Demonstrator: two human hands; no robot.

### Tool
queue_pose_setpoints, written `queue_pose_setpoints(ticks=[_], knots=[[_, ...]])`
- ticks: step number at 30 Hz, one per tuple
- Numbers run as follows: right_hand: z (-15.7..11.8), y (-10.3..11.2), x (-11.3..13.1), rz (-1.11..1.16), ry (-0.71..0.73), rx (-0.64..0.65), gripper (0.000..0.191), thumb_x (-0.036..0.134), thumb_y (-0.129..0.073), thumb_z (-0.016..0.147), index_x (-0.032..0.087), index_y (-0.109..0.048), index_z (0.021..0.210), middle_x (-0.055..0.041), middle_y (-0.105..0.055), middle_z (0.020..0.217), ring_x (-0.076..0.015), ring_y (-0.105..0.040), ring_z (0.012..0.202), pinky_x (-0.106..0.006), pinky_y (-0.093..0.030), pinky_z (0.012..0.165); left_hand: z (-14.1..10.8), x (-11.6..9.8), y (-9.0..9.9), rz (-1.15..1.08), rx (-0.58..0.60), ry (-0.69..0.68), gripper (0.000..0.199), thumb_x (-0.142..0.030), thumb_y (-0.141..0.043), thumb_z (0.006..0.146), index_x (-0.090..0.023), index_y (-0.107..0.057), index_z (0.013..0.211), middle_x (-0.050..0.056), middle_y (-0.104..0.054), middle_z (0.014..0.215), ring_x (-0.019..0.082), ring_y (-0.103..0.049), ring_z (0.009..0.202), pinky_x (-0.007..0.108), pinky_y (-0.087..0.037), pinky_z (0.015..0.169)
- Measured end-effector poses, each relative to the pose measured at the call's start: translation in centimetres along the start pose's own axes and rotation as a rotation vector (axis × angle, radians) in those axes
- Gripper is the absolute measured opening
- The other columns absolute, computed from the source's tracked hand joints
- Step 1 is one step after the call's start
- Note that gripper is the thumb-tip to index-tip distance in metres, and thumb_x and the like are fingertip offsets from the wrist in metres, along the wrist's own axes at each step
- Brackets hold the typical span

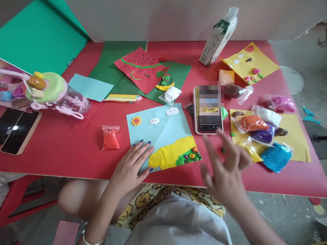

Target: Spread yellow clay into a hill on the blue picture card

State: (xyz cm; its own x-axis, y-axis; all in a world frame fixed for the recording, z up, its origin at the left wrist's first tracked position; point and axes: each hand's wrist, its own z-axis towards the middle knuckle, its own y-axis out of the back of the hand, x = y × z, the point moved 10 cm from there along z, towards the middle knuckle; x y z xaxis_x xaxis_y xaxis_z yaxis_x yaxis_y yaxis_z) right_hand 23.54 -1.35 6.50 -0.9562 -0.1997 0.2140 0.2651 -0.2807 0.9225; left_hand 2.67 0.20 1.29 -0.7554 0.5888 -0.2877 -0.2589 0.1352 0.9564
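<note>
My left hand [136, 159] lies flat with its fingers stretched over the left side of a light-blue paper [163, 131]. On that paper are a clay sun [136, 120], two white clay clouds, a yellow clay field [171, 152] and small clay flowers [192, 155] at the lower right corner. My right hand [226, 166] is raised over the table edge, slightly blurred, fingers apart and holding nothing. Just beyond its fingertips lies a phone [209, 120] with a lit screen, partly blurred out. Left of the paper sits a bag of red clay [110, 137].
Several bags of clay, one blue [276, 157], are heaped on yellow paper at the right. A carton [219, 36] stands at the back. Finished clay pictures, one a red watermelon sheet [140, 69], lie behind. A clear bottle [76, 100] and dark phone [20, 129] are at the left.
</note>
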Motion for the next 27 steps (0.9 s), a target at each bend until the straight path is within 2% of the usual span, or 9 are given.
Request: queue_pose_setpoints(ticks=[2, 4, 7, 11, 15, 18, 20, 24, 27], knots=[[-2.7, -1.0, 3.2, 0.011, 0.025, 0.078, 0.073, 0.033, -0.048, 0.091, 0.027, -0.017, 0.158, -0.017, -0.023, 0.159, -0.0423, -0.031, 0.137, -0.065, -0.028, 0.107, 0.1, 0.3, -0.3, 0.011, 0.051, -0.015, 0.052, -0.025, -0.044, 0.099, -0.022, -0.036, 0.15, 0.005, -0.042, 0.154, 0.025, -0.031, 0.147, 0.044, -0.037, 0.116], [-4.5, -2.6, 6.0, 0.009, 0.075, 0.167, 0.076, 0.041, -0.046, 0.092, 0.022, -0.015, 0.158, -0.0202, -0.031, 0.156, -0.0418, -0.032, 0.138, -0.066, -0.024, 0.11, 0.0, 0.4, -0.5, 0.032, 0.066, -0.037, 0.051, -0.02, -0.04, 0.099, -0.026, -0.037, 0.15, 0.001, -0.042, 0.155, 0.024, -0.029, 0.147, 0.044, -0.036, 0.116], [-5.1, -4.5, 8.0, -0.053, 0.104, 0.212, 0.075, 0.041, -0.042, 0.093, 0.012, -0.017, 0.157, -0.0244, -0.038, 0.152, -0.0415, -0.033, 0.14, -0.067, -0.021, 0.111, -0.1, 0.1, -0.8, 0.069, 0.065, -0.062, 0.054, -0.016, -0.037, 0.098, -0.029, -0.038, 0.15, -0.001, -0.042, 0.155, 0.025, -0.031, 0.147, 0.045, -0.034, 0.115], [-4.3, -5.9, 8.4, -0.098, 0.085, 0.218, 0.074, 0.041, -0.041, 0.095, 0.004, -0.017, 0.155, -0.0288, -0.037, 0.151, -0.0412, -0.032, 0.141, -0.068, -0.021, 0.111, -0.4, -0.3, -0.8, 0.098, 0.049, -0.073, 0.052, -0.023, -0.039, 0.1, -0.028, -0.036, 0.151, 0.0, -0.042, 0.155, 0.028, -0.033, 0.144, 0.045, -0.035, 0.113], [-4.1, -6.0, 8.1, -0.086, 0.057, 0.233, 0.076, 0.042, -0.044, 0.095, 0.01, -0.013, 0.157, -0.0258, -0.034, 0.154, -0.0416, -0.028, 0.144, -0.07, -0.018, 0.112, 0.4, -0.2, 0.2, 0.138, 0.052, -0.091, 0.053, -0.042, -0.049, 0.097, -0.038, -0.038, 0.149, 0.001, -0.052, 0.147, 0.029, -0.051, 0.126, 0.045, -0.044, 0.102], [-4.3, -6.0, 7.9, -0.062, 0.047, 0.248, 0.077, 0.042, -0.045, 0.095, 0.016, -0.009, 0.158, -0.0215, -0.027, 0.159, -0.0407, -0.025, 0.146, -0.071, -0.018, 0.112, 2.7, -0.2, 0.4, 0.144, 0.103, -0.211, 0.052, -0.024, -0.048, 0.099, -0.038, -0.04, 0.148, 0.001, -0.06, 0.136, 0.021, -0.058, 0.116, 0.037, -0.047, 0.099], [-4.4, -5.9, 7.8, -0.06, 0.047, 0.245, 0.077, 0.041, -0.046, 0.095, 0.019, -0.008, 0.159, -0.0191, -0.021, 0.161, -0.0403, -0.022, 0.147, -0.071, -0.018, 0.112, 4.9, -0.2, 0.1, 0.126, 0.119, -0.3, 0.053, -0.013, -0.044, 0.097, -0.035, -0.043, 0.146, -0.002, -0.055, 0.143, 0.019, -0.05, 0.129, 0.038, -0.037, 0.112], [-4.4, -5.9, 7.9, -0.089, 0.059, 0.235, 0.078, 0.038, -0.048, 0.094, 0.021, -0.007, 0.159, -0.0171, -0.019, 0.162, -0.0401, -0.016, 0.149, -0.072, -0.016, 0.112, 7.8, -1.4, -2.1, 0.054, 0.205, -0.515, 0.051, -0.025, -0.044, 0.101, -0.039, -0.036, 0.149, -0.008, -0.037, 0.157, 0.023, -0.031, 0.147, 0.046, -0.025, 0.12], [-4.4, -6.2, 8.1, -0.113, 0.082, 0.255, 0.077, 0.036, -0.048, 0.095, 0.02, -0.008, 0.159, -0.0177, -0.023, 0.16, -0.0389, -0.015, 0.149, -0.071, -0.016, 0.113, 8.5, -1.7, -3.1, 0.038, 0.236, -0.532, 0.05, -0.03, -0.043, 0.101, -0.041, -0.034, 0.149, -0.008, -0.032, 0.159, 0.023, -0.027, 0.148, 0.05, -0.021, 0.12]])
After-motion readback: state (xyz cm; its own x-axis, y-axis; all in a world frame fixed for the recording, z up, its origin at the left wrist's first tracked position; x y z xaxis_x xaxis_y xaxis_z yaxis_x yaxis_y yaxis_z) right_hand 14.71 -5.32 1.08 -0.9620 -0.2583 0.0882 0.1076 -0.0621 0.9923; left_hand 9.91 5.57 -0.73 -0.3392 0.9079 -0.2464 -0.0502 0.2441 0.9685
